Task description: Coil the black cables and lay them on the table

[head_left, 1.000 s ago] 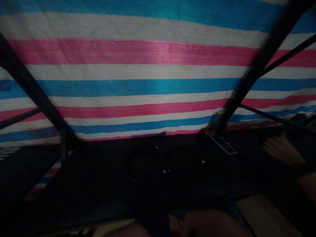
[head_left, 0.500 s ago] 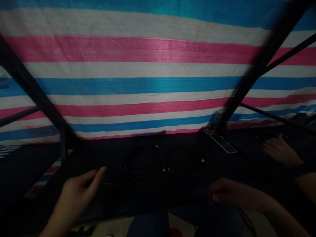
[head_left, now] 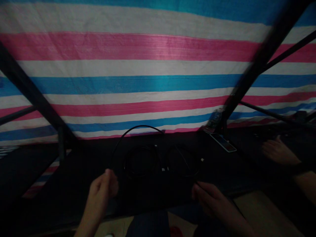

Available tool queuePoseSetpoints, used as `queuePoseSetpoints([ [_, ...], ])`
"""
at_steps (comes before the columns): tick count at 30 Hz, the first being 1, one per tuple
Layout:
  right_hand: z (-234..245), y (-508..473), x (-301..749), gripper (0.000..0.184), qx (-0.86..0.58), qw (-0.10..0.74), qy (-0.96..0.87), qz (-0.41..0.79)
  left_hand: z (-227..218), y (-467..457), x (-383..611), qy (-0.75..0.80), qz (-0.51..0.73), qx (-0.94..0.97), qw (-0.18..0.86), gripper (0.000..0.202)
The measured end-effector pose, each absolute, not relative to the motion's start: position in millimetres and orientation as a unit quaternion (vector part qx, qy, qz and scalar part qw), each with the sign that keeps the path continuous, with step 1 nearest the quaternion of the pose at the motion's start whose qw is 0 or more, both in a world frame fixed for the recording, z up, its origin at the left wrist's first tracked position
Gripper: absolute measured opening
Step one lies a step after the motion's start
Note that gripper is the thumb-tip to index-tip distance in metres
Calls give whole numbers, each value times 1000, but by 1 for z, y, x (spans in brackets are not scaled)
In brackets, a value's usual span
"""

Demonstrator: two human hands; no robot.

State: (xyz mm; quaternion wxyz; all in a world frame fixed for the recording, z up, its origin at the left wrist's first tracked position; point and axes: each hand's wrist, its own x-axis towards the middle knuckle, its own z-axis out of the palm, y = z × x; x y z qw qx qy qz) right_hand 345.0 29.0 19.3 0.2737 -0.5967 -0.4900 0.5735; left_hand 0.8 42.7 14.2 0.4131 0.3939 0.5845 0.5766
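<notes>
My left hand (head_left: 102, 187) and my right hand (head_left: 209, 197) are raised over a dark table (head_left: 81, 171), each pinching one end of a thin black cable (head_left: 140, 126). The cable arches up between them, its top showing against the striped tarp (head_left: 138, 65). Beyond my hands two coiled black cables lie flat on the table, the left coil (head_left: 141, 162) beside the right coil (head_left: 184, 163), with small white connector ends between them.
Another person's hand (head_left: 277, 152) rests on the table at far right. A phone (head_left: 223, 142) and a plastic bottle (head_left: 214, 121) sit near a black slanted frame post (head_left: 249, 75). Another black post (head_left: 29, 92) slants at left.
Both my hands came up into view, closed on the cable's ends and lifted it into an arch. The two coils on the table stayed put.
</notes>
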Motion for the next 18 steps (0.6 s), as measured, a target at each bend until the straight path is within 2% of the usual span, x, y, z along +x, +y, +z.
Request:
queuePoseSetpoints([
  [3, 14, 16, 303, 68, -521, 306, -484, 633, 16, 35, 51, 549, 531, 488, 423, 61],
  [5, 11, 8, 281, 69, -499, 329, -446, 666, 22, 28, 72, 525, 501, 578, 373, 57],
  [8, 2, -1, 259, 74, -505, 360, -362, 696, 30, 18, 91, 447, 448, 713, 302, 40],
  [11, -8, -3, 247, 76, -540, 432, -286, 663, 25, 15, 101, 422, 436, 768, 206, 26],
  [13, -16, -3, 242, 79, -544, 455, -242, 662, 17, 13, 104, 436, 442, 772, 134, 24],
  [16, -22, -4, 238, 81, -525, 421, -217, 708, 3, 11, 105, 470, 435, 766, 49, 27],
  [18, -23, -5, 238, 76, -526, 391, -239, 717, -5, 10, 106, 482, 424, 767, 12, 30],
])
